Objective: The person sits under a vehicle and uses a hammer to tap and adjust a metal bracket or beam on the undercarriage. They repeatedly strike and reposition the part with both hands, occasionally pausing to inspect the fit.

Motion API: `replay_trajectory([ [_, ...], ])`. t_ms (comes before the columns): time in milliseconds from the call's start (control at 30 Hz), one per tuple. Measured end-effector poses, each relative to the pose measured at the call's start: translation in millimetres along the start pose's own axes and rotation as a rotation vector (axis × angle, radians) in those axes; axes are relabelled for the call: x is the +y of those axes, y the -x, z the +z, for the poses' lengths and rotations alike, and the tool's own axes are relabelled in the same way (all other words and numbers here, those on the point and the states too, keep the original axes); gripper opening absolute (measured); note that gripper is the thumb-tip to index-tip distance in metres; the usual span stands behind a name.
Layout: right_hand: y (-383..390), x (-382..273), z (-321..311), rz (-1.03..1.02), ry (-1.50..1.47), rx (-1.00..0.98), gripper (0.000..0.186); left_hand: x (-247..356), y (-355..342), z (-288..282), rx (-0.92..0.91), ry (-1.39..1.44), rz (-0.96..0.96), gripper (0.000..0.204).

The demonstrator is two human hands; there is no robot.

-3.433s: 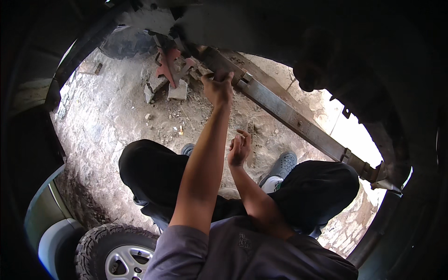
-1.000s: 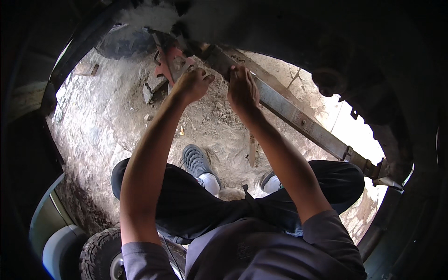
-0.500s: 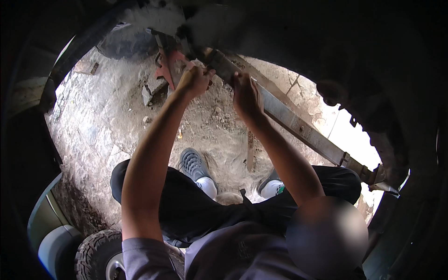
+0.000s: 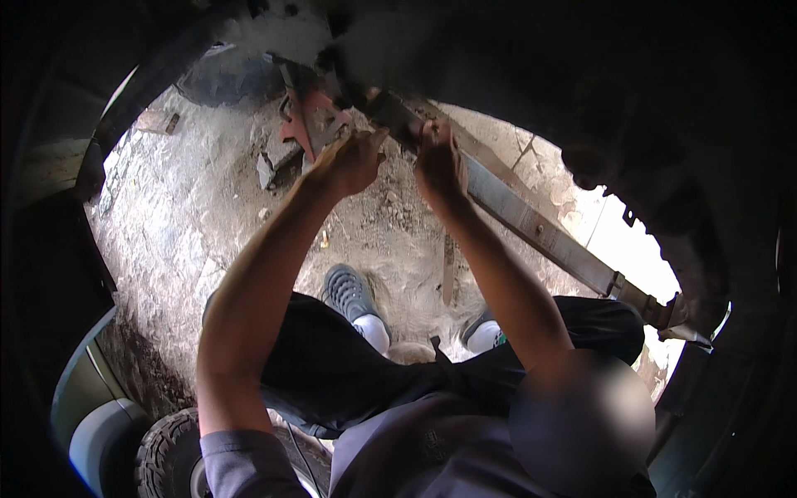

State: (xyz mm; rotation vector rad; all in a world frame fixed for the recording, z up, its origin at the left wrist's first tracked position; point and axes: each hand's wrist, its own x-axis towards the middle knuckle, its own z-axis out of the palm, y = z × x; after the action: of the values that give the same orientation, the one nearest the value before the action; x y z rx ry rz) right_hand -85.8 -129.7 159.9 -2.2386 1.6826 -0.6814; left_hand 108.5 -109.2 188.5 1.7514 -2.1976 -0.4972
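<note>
My left hand is up under a dark vehicle underside, its fingers curled, close below the upper end of a long grey metal bar. What those fingers hold, if anything, is hidden. Beside it, to the right, my right hand is closed with its knuckles at the bar's near edge. Whether it grips the bar or some small part cannot be made out. Just beyond my left hand stands a red metal stand, partly covered by dark parts above it.
Dark bodywork arches around both sides and the top. A knobbly tyre lies at the lower left beside my body. Broken stone pieces sit by the red stand, on rough dirt ground. A thin flat strip lies between my shoes.
My left hand has dropped slightly toward me and its elbow has swung outward to the left. The right hand has turned a little, staying at the bar.
</note>
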Motion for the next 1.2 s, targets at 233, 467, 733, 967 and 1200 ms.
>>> replay_trajectory([
  [233,-4.0,7.7,-0.4,-0.109,0.085,0.02,0.035,-12.2,-8.5,-1.5,0.046,0.009,0.0,0.053],
  [467,30.6,14.4,13.2,-0.249,0.101,0.118,0.048,-12.1,-11.2,-8.2,0.106,-0.204,0.082,0.051],
  [733,24.9,6.8,12.5,-0.205,0.093,0.095,0.037,-3.3,-16.7,-20.5,0.017,-0.338,0.068,0.056],
  [967,-1.8,3.6,-3.3,-0.02,0.054,-0.025,0.04,-5.8,-15.3,-30.9,-0.161,-0.29,-0.014,0.062],
  [1200,12.5,8.0,0.9,-0.067,0.062,-0.056,0.036,-26.8,-18.6,-33.6,-0.157,-0.088,0.011,0.067],
])
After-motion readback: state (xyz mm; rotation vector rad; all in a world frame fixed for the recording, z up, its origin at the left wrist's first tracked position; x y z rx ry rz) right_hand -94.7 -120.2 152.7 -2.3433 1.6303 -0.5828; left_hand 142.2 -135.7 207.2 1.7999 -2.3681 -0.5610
